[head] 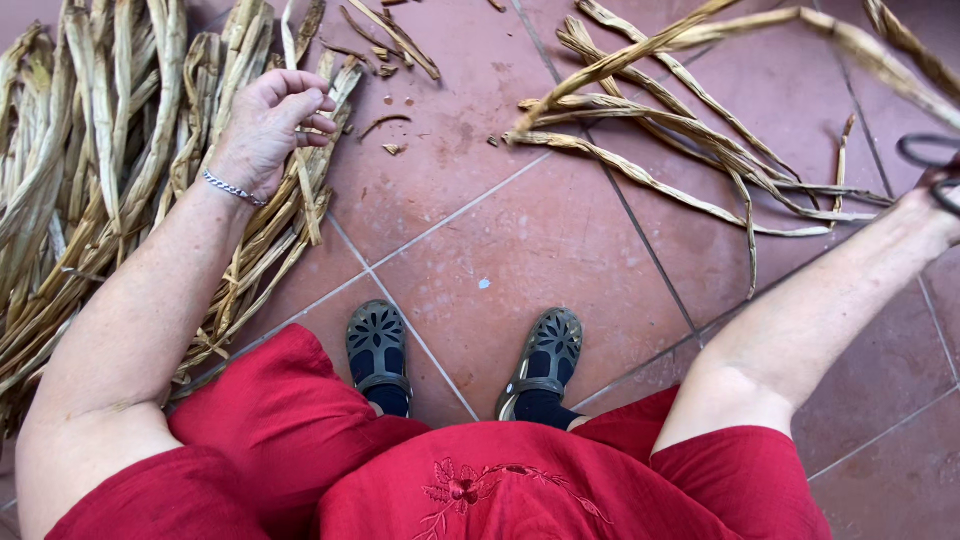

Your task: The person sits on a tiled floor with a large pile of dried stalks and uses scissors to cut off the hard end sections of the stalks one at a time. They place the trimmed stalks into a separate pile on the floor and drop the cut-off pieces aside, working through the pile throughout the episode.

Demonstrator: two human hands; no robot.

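Reaching out at far left, left hand (268,125) curling its fingers to pinch one dried leaf strip (305,190) off the big pile of dried leaf strips (90,180), likely picking it out. Lying pale tan, long, flat and papery on the red tiled floor (520,250). Showing at the right edge, right hand (938,190) mostly cut off beside dark scissor loops (925,150), grip impossible to tell, with looser strips (680,130) fanning out at far right.

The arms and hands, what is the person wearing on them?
Both arms are bare below short red sleeves. The left wrist wears a thin silver chain bracelet. The left hand has no glove. The right hand sits at the picture's edge, mostly out of view.
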